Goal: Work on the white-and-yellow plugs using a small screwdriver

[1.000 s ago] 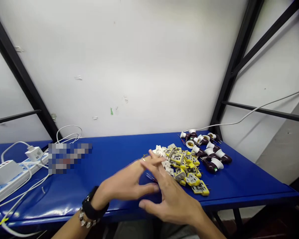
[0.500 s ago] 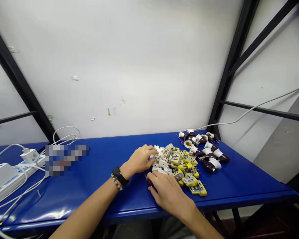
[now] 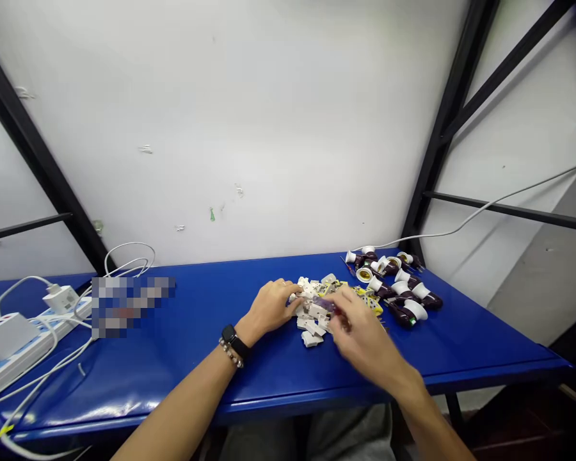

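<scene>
My left hand (image 3: 272, 305) is at the left side of a heap of small parts, its thumb and fingers closed around a white plastic piece (image 3: 295, 297). On the heap's right half, my right hand (image 3: 358, 330) is curled around a dark purple, partly see-through object (image 3: 324, 305), too blurred to name surely. Loose white plastic pieces (image 3: 312, 325) lie between the hands. Yellow-edged plug parts with metal inside (image 3: 372, 301) show behind my right hand, which hides many of them.
Several dark maroon lamp holders with white sockets (image 3: 403, 314) lie at the back right, with a thin screwdriver (image 3: 348, 266) beside them. White power strips (image 3: 33, 339) and cables occupy the left of the blue table (image 3: 196, 358). Black frame posts (image 3: 432, 153) flank the white wall.
My right hand has moved right and slightly up over the yellow-edged parts, carrying the dark object. White pieces it had covered now show. My left hand stays nearly in place.
</scene>
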`<state>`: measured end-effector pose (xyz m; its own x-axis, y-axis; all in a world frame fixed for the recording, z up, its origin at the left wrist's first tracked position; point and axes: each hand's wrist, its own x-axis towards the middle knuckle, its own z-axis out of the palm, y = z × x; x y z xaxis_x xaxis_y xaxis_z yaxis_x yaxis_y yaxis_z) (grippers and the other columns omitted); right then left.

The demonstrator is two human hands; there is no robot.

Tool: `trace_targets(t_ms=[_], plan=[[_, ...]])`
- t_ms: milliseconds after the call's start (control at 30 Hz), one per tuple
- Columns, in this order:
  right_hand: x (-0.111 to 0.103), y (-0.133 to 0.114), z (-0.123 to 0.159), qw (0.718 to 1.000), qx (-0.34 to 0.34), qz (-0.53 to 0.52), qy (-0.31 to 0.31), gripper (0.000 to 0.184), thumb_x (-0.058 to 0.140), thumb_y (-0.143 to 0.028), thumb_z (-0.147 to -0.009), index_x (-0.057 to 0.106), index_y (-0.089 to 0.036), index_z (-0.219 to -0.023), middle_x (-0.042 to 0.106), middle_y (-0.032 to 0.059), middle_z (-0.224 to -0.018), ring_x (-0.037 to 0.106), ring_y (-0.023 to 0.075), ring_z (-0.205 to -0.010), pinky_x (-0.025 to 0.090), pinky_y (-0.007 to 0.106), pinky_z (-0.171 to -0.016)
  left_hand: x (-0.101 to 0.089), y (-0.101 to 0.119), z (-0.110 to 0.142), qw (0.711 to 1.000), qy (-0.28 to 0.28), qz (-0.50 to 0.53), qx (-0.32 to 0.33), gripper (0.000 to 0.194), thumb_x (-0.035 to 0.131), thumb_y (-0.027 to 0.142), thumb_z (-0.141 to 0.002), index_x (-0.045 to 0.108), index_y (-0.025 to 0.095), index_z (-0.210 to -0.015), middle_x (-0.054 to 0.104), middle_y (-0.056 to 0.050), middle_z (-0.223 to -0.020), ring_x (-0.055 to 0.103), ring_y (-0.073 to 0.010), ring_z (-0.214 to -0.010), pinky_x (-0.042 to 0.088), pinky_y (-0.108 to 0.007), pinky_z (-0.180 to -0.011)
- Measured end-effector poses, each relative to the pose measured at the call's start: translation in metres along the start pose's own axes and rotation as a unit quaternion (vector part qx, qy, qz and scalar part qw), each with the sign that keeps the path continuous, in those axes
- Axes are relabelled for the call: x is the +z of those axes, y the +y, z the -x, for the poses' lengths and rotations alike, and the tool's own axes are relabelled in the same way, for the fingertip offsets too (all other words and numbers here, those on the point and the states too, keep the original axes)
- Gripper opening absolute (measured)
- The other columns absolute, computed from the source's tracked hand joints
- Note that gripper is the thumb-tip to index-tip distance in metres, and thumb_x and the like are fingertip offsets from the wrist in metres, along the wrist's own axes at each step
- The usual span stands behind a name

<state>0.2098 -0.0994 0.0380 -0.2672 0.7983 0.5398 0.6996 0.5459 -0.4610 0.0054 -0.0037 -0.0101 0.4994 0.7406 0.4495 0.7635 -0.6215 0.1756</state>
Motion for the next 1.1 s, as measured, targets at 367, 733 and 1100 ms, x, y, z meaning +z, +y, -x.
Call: trace_targets(t_ms=[367,733,1100], plan=[[-0.013,0.047,-0.011,0.973,0.124,0.193,0.003,0.026,0.068,-0.039,-0.086,0.074,-0.020,-0.103,0.065,0.0051,-0.090,0.067,0.0251,-0.083,0.046,0.032,-0.066,-0.019,-0.008,0.001,0.973,0.124,0.186,-0.065,0.029,0.059,0.032,-0.095,0.070,0.022,-0.120,0.075,-0.004,-0.095,0.066,-0.0172,-0.079,0.050,-0.029,-0.074],[0.032,-0.014,0.006,0.993,-0.022,0.017,-0.116,0.026,0.079,-0.033,-0.082,0.073,-0.022,-0.104,0.068,0.0037,-0.096,0.066,0.0222,-0.085,0.049,0.031,-0.073,-0.062,-0.003,0.054,0.938,0.019,0.324,-0.124,0.033,0.066,0.043,-0.090,0.074,0.018,-0.109,0.072,-0.002,-0.077,0.062,-0.0158,-0.065,0.048,-0.025,-0.061],[0.065,-0.008,0.012,0.984,-0.033,0.013,-0.173,0.032,0.084,-0.038,-0.078,0.074,-0.022,-0.104,0.067,0.0026,-0.093,0.065,0.0218,-0.084,0.047,0.030,-0.072,-0.062,0.014,0.094,0.980,-0.117,0.140,-0.083,0.022,0.059,0.041,-0.096,0.076,0.030,-0.106,0.069,0.000,-0.097,0.063,-0.0160,-0.079,0.043,-0.025,-0.069]])
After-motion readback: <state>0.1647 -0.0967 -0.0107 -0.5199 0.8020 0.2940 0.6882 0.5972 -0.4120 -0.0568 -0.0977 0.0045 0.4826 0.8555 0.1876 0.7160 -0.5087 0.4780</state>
